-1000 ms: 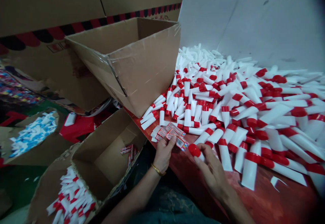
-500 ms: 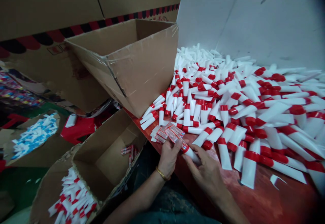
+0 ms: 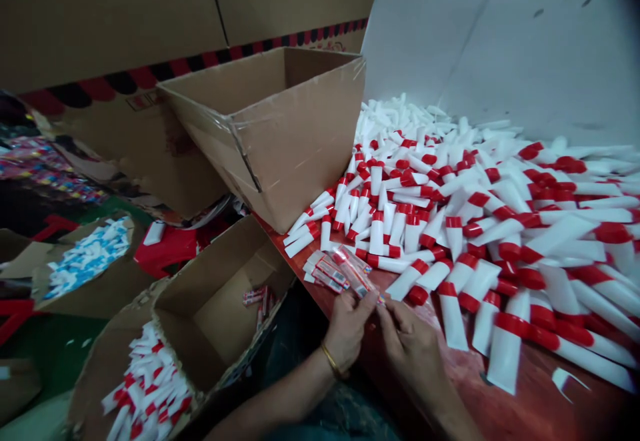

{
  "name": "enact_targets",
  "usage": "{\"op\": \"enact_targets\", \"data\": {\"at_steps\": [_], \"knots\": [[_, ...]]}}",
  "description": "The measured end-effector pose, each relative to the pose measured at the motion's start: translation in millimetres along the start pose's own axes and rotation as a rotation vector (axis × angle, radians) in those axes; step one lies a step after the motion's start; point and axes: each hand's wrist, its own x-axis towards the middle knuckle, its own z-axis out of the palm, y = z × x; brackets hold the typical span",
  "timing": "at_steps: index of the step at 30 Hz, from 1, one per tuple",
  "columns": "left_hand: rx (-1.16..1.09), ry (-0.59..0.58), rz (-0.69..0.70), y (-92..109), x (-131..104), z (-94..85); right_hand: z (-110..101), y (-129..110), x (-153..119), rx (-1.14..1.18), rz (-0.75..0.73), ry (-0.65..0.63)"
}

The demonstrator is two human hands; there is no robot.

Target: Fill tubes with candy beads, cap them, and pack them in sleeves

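My left hand (image 3: 350,327), with a gold bangle at the wrist, is closed on a clear printed plastic sleeve (image 3: 356,273). The sleeve slants up and away over the red tabletop. Close against the left fingertips, my right hand (image 3: 411,339) pinches at the sleeve's near end, where a small coloured patch shows. Exactly what lies between the right fingers is partly hidden. Just left of the held sleeve, several similar printed sleeves (image 3: 324,270) lie on the table edge. Beyond both hands spreads a big heap of white tubes with red caps (image 3: 453,234).
A tall cardboard box (image 3: 300,141) stands at the table's far left. Below the edge, an open carton (image 3: 200,354) holds a few printed packs (image 3: 260,299). Beside it lie more red-capped tubes (image 3: 150,387); farther left is a box of blue-and-white pieces (image 3: 90,257). A pale panel (image 3: 500,47) rises behind the heap.
The white tube that showed in my right hand is no longer visible there. Both hands now meet at the sleeve's near end. The view has shifted slightly, so the scene sits lower and further right.
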Motion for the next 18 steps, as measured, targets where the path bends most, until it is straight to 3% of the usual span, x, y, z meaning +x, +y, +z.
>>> {"op": "enact_targets", "data": {"at_steps": [3, 6, 14, 16, 18], "knots": [[0.031, -0.034, 0.052, -5.9, -3.1, 2.5, 3.7, -0.9, 7.3, 0.057, 0.044, -0.044], [-0.005, -0.023, 0.086, 0.6, -1.5, -1.4, 7.0, 0.1, 9.2, 0.104, 0.086, -0.094], [-0.047, -0.038, 0.031, -2.5, 2.4, -5.1, 23.7, -2.3, 4.6, 0.354, 0.306, -0.177], [-0.030, -0.021, 0.018, -0.9, 1.8, -8.4, 23.0, -3.9, 4.6, 0.289, 0.283, -0.219], [0.001, 0.043, -0.020, 4.8, 0.0, -23.4, 15.1, -0.8, 4.6, 0.113, 0.225, -0.243]]}}
